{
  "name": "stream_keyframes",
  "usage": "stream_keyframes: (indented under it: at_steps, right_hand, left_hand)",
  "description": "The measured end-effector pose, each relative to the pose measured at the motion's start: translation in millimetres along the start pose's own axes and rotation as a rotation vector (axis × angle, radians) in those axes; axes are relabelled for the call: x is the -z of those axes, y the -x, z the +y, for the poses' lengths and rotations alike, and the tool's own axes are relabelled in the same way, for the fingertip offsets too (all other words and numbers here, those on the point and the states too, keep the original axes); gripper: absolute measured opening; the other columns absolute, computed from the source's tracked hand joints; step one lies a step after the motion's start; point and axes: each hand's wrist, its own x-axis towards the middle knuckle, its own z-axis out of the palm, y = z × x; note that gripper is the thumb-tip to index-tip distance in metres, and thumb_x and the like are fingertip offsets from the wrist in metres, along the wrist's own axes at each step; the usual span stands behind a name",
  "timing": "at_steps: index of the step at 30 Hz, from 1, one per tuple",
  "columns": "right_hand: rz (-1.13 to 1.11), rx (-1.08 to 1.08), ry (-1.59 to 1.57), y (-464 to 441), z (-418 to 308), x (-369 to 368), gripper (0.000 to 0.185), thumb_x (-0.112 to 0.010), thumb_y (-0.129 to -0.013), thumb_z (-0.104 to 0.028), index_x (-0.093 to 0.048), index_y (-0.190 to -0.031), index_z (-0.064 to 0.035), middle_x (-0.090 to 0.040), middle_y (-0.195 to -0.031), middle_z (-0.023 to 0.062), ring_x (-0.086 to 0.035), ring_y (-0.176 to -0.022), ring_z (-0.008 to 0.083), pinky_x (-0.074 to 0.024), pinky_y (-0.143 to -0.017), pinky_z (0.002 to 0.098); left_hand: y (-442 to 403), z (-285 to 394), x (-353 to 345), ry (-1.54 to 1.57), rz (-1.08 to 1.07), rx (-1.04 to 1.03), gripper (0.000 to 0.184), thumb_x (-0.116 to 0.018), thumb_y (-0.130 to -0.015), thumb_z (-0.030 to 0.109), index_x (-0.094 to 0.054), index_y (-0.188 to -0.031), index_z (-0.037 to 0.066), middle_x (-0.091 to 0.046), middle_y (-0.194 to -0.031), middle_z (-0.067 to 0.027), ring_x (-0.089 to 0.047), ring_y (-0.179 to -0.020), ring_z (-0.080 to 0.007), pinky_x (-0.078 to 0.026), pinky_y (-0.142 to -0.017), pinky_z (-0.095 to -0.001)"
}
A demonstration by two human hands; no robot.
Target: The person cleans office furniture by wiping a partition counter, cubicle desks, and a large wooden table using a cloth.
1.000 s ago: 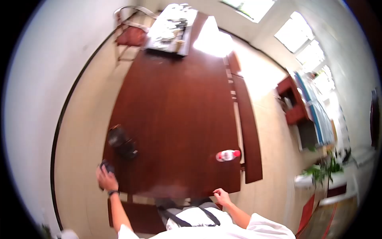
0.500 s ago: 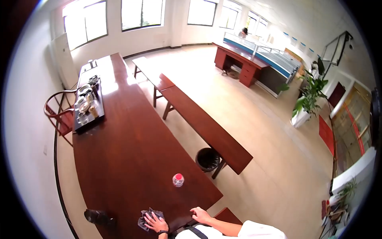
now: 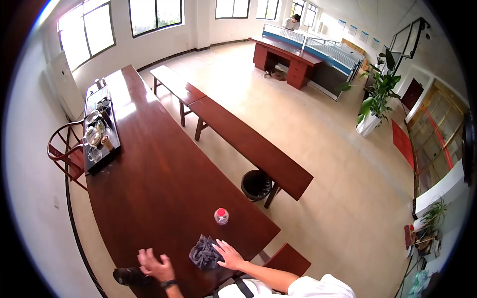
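Observation:
A crumpled dark grey cloth (image 3: pixel 204 252) lies on the near end of the long reddish-brown wooden table (image 3: pixel 154 198). My right hand (image 3: pixel 229 255) reaches the cloth's right edge, its fingers stretched out and touching it. My left hand (image 3: pixel 157 266), with a dark band on the wrist, is slightly blurred and has its fingers apart, holding nothing. Just left of those fingers is a black object (image 3: pixel 128 276) at the table's left edge; I cannot make out its kind. A clear plastic bottle (image 3: pixel 221 216) with a red cap stands beyond the cloth.
A tea tray (image 3: pixel 110 144) with several cups and pots sits at the table's far left, beside a wooden armchair (image 3: pixel 74 154). Benches (image 3: pixel 248 139) run along the right side, with a black bin (image 3: pixel 256 185) beneath. Another person (image 3: pixel 292 23) is behind the distant desk partition.
My left hand has come off the cloth and moved left, towards the black object. My right hand has moved from the table edge to the cloth, which now sits farther right and forward.

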Motion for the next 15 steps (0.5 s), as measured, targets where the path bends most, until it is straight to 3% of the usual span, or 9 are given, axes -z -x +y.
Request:
stream_keyframes:
  at_steps: [2, 3, 5, 7, 9, 10, 11, 13, 15]
  right_hand:
    - [-0.051, 0.096, 0.081, -17.2, -12.7, -17.2, 0.079, -0.068, -0.077, -0.029, -0.027, -0.143, -0.0141, -0.021, -0.150, 0.0147, -0.026, -0.136, 0.0346, -0.0276, -0.110, 0.0449]
    - [-0.106, 0.197, 0.170, -23.6, -18.7, -29.0, 0.077, -0.066, -0.079, -0.032, -0.027, -0.143, -0.0145, -0.020, -0.151, 0.0133, -0.024, -0.137, 0.0337, -0.0262, -0.110, 0.0463]
    - [-0.155, 0.297, 0.349, -32.0, -21.4, -53.5, 0.066, -0.058, -0.085, -0.034, -0.030, -0.143, -0.0159, -0.023, -0.150, 0.0117, -0.021, -0.139, 0.0312, -0.0224, -0.110, 0.0494]
    - [-0.038, 0.200, 0.368, -43.7, -23.9, -70.4, 0.066, -0.059, -0.084, -0.033, -0.032, -0.142, -0.0151, -0.024, -0.150, 0.0113, -0.020, -0.139, 0.0303, -0.0200, -0.111, 0.0496]
    - [0.159, -0.057, 0.369, -57.4, -24.0, -81.1, 0.069, -0.059, -0.083, -0.033, -0.031, -0.142, -0.0135, -0.022, -0.151, 0.0102, -0.018, -0.140, 0.0296, -0.0182, -0.111, 0.0500]
    - [0.213, -0.206, 0.363, -58.9, -21.2, -87.9, 0.070, -0.058, -0.082, -0.033, -0.030, -0.143, -0.0122, -0.020, -0.152, 0.0095, -0.016, -0.141, 0.0293, -0.0177, -0.112, 0.0503]
    - [0.205, -0.192, 0.401, -61.9, -20.1, -94.5, 0.070, -0.058, -0.082, -0.033, -0.030, -0.143, -0.0122, -0.020, -0.152, 0.0095, -0.016, -0.141, 0.0293, -0.0177, -0.112, 0.0503]
    - [0.236, -0.367, 0.526, -71.3, -18.8, -112.3, 0.069, -0.054, -0.084, -0.033, -0.028, -0.144, -0.0113, -0.017, -0.153, 0.0095, -0.015, -0.141, 0.0295, -0.0164, -0.112, 0.0516]
    - [0.221, -0.420, 0.525, -85.8, -38.1, -130.6, 0.067, -0.049, -0.086, -0.033, -0.025, -0.145, -0.0107, -0.015, -0.154, 0.0085, -0.014, -0.141, 0.0295, -0.0146, -0.112, 0.0527]
  left_hand:
    - [-26.5, -59.2, 20.1, -0.173, 0.005, 0.183, 0.073, -0.071, -0.072, 0.029, -0.039, -0.137, 0.020, -0.030, -0.148, -0.0035, -0.027, -0.137, -0.0279, -0.028, -0.100, -0.0587]
    - [-33.9, -85.0, 24.2, -0.160, -0.042, 0.246, 0.077, -0.072, -0.072, 0.035, -0.036, -0.139, 0.023, -0.026, -0.150, -0.0009, -0.026, -0.137, -0.0265, -0.028, -0.101, -0.0597]
    - [-42.1, -111.1, 32.2, -0.139, -0.299, 0.337, 0.084, -0.075, -0.067, 0.038, -0.035, -0.140, 0.023, -0.025, -0.150, -0.0007, -0.024, -0.137, -0.0273, -0.027, -0.101, -0.0601]
    - [-39.8, -141.3, 21.0, -0.214, -0.405, 0.183, 0.089, -0.078, -0.060, 0.043, -0.039, -0.136, 0.022, -0.025, -0.150, -0.0005, -0.025, -0.136, -0.0273, -0.027, -0.098, -0.0608]
    - [-41.5, -157.4, 18.7, -0.134, -0.333, 0.218, 0.085, -0.081, -0.056, 0.036, -0.043, -0.130, 0.021, -0.027, -0.148, -0.0013, -0.026, -0.136, -0.0256, -0.028, -0.099, -0.0524]
    - [-43.6, -158.9, 33.8, -0.118, -0.228, 0.158, 0.084, -0.083, -0.054, 0.033, -0.044, -0.127, 0.020, -0.029, -0.147, -0.0029, -0.029, -0.133, -0.0265, -0.032, -0.097, -0.0531]
    - [-42.2, -168.7, 26.7, -0.086, -0.234, 0.185, 0.084, -0.083, -0.054, 0.033, -0.044, -0.127, 0.020, -0.029, -0.147, -0.0029, -0.029, -0.133, -0.0265, -0.032, -0.097, -0.0531]
    - [-34.1, -189.5, 11.7, 0.098, -0.250, 0.196, 0.076, -0.081, -0.056, 0.030, -0.048, -0.123, 0.019, -0.039, -0.138, -0.0061, -0.037, -0.126, -0.0289, -0.040, -0.093, -0.0503]
    - [-39.1, -192.1, 18.8, 0.232, -0.228, 0.119, 0.047, -0.074, -0.062, 0.019, -0.055, -0.105, 0.014, -0.050, -0.107, -0.0073, -0.047, -0.107, -0.0305, -0.047, -0.086, -0.0420]
